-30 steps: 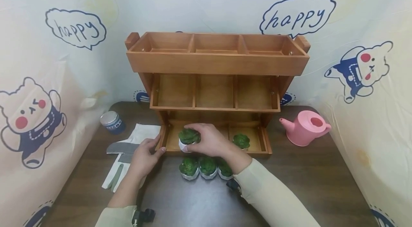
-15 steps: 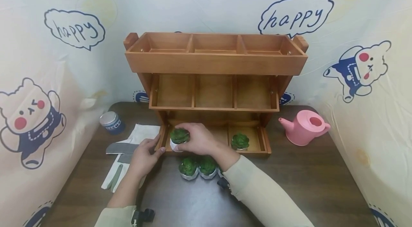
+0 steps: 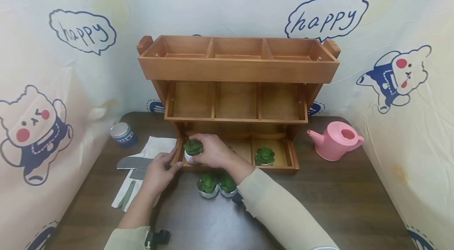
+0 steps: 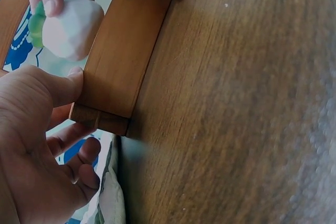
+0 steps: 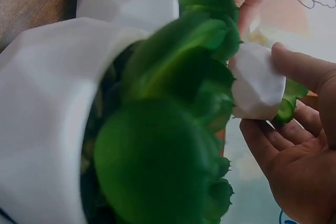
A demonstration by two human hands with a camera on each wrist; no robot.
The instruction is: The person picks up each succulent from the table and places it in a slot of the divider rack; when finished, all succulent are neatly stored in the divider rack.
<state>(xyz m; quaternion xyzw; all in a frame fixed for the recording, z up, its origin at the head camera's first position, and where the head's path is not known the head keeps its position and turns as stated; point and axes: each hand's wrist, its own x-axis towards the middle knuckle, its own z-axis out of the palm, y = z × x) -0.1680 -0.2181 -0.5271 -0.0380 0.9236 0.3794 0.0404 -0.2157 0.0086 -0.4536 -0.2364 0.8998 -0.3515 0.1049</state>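
Note:
My right hand (image 3: 214,151) grips a small potted succulent (image 3: 193,147) by its white faceted pot, over the left compartment of the bottom tier of a wooden three-tier shelf (image 3: 237,71). In the right wrist view the held pot (image 5: 258,81) sits between thumb and fingers. With thumb on the front board and fingers round the side, my left hand (image 3: 159,173) holds the bottom tier's front left corner (image 4: 105,114). Another succulent (image 3: 264,156) stands in the right bottom compartment. Two more, a left one (image 3: 208,184) and a right one (image 3: 227,184), stand on the table before the shelf.
A pink watering can (image 3: 336,141) stands right of the shelf. White and grey gloves (image 3: 129,187) lie at the left, partly behind my left hand, with a blue jar (image 3: 123,135) beyond. Printed cloth (image 3: 227,2) surrounds the dark wooden table (image 3: 347,202).
My right hand has carried the succulent leftward along the bottom tier, to its left end. The left hand stays at the corner. My right sleeve now covers the third succulent in the front row.

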